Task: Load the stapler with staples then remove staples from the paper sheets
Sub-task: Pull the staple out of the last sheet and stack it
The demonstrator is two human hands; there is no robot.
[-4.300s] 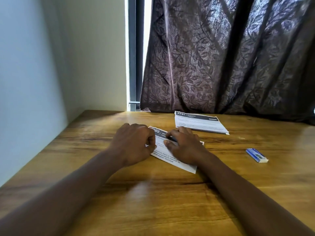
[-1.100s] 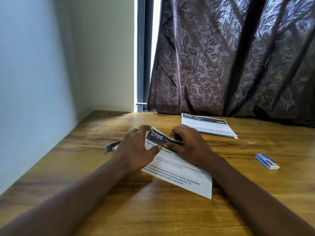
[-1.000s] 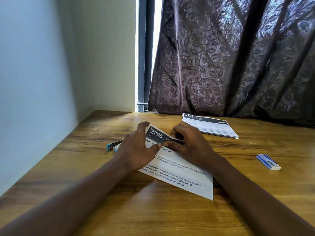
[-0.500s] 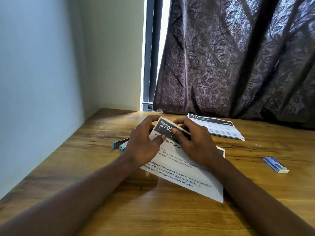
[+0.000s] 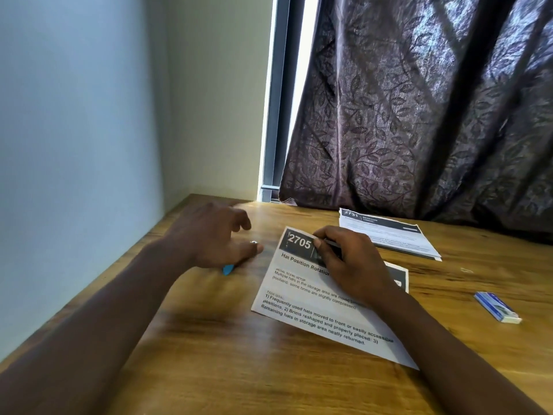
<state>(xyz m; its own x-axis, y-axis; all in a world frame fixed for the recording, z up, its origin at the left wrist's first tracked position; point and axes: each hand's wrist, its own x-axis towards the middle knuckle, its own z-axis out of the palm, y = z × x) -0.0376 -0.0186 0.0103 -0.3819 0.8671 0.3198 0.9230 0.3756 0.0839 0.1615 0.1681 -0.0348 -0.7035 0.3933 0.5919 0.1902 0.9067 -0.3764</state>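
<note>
Blue stapler (image 5: 228, 269) under left hand (image 5: 209, 238), paper sheets (image 5: 314, 310) in right hand (image 5: 350, 265) grip.

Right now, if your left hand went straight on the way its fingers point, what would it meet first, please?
Probably the top corner of the 2705 sheet, just before the right hand holding it; the left hand looks raised, so depth is unsure.

Two hands, two paper sets, three singles.
On one brown wooden table (image 5: 209, 360): two bare hands, left hand (image 5: 209, 238) and right hand (image 5: 353, 265); two sets of white printed paper sheets with black headers, the set headed 2705 (image 5: 308, 313) under the right hand and the set headed 2731 (image 5: 389, 235) beyond it; one blue stapler (image 5: 228, 269), its tip showing beneath the left hand; one blue-and-white rectangular staple box (image 5: 496, 307) right of the right hand.
</note>
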